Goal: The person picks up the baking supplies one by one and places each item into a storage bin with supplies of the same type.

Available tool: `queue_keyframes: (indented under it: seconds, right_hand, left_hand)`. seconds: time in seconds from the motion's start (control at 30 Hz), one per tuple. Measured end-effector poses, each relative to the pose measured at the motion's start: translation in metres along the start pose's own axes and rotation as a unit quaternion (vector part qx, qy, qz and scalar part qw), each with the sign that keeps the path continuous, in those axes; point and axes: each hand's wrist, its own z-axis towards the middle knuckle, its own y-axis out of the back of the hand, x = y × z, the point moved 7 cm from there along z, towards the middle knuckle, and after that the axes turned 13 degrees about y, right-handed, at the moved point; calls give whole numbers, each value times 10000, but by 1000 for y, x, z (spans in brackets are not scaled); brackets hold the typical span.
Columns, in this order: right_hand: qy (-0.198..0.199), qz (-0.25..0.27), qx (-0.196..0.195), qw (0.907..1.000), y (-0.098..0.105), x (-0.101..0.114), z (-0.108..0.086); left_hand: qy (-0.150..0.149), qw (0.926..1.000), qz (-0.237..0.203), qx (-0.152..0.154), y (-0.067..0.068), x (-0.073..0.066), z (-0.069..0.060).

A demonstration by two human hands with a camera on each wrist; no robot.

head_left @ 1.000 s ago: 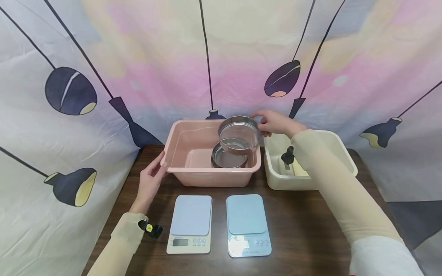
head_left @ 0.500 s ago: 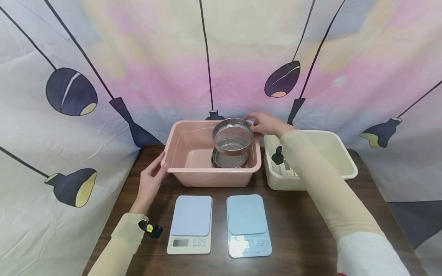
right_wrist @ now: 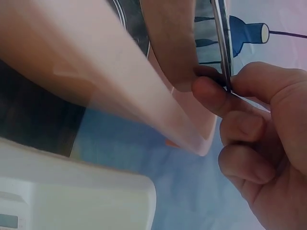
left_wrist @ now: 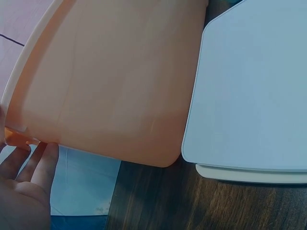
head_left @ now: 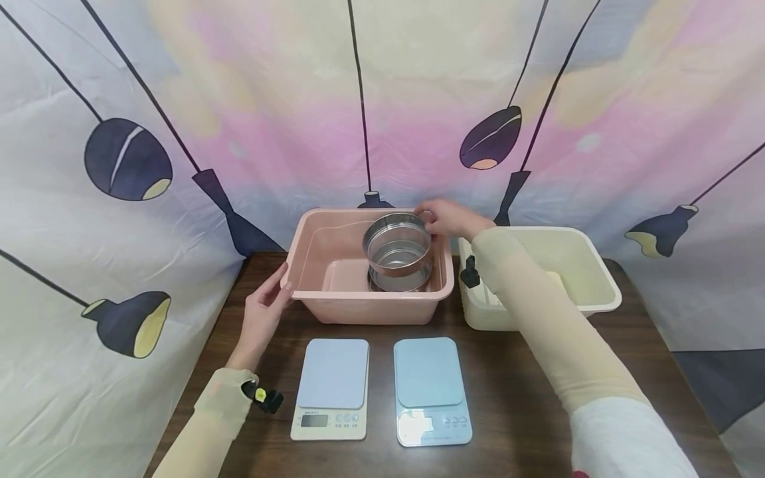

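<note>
My left hand (head_left: 263, 318) grips the left front corner of the pink plastic basin (head_left: 364, 309); in the left wrist view its fingers (left_wrist: 45, 167) curl under the rim. A round metal sieve (head_left: 397, 271) with a fine mesh is held over the basin's right half. Thumb and finger of my right hand (head_left: 457, 220) pinch its right edge, seen close up as a thin metal rim (right_wrist: 223, 43) in the right wrist view. Directly below, a second metal sieve (head_left: 406, 284) lies in the basin, partly covered. Whether the two touch, I cannot tell.
Two kitchen scales stand in front of the basin: a white one (head_left: 335, 378) and a light blue one (head_left: 431, 375). To the right is a cream basin (head_left: 570, 255), its contents partly hidden by my right arm. A patterned cloth (head_left: 287, 133) hangs behind the dark wooden table (head_left: 382, 398).
My right hand has moved left and slightly down with the sieve, which now sits lower and more nearly over the other sieve. My left hand stays on the basin.
</note>
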Motion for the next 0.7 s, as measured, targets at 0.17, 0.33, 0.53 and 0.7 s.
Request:
queue_keyframes:
  seconds: [0.17,0.33,0.53,0.7]
  right_hand:
    - [-102,-89,98,9999,-4,1,2]
    - [-268,-137,54,9995,-7,-1,2]
    - [-346,-266,86,9990,-11,-5,3]
    - [-407,-349,155,9984,-15,-7,5]
  left_hand:
    - [19,10000,37,-2,-1,-1,0]
    - [57,9999,51,-82,0,-1,0]
    - [78,9999,72,-88,0,-2,0]
    - [96,9998,114,-93,0,-1,-1]
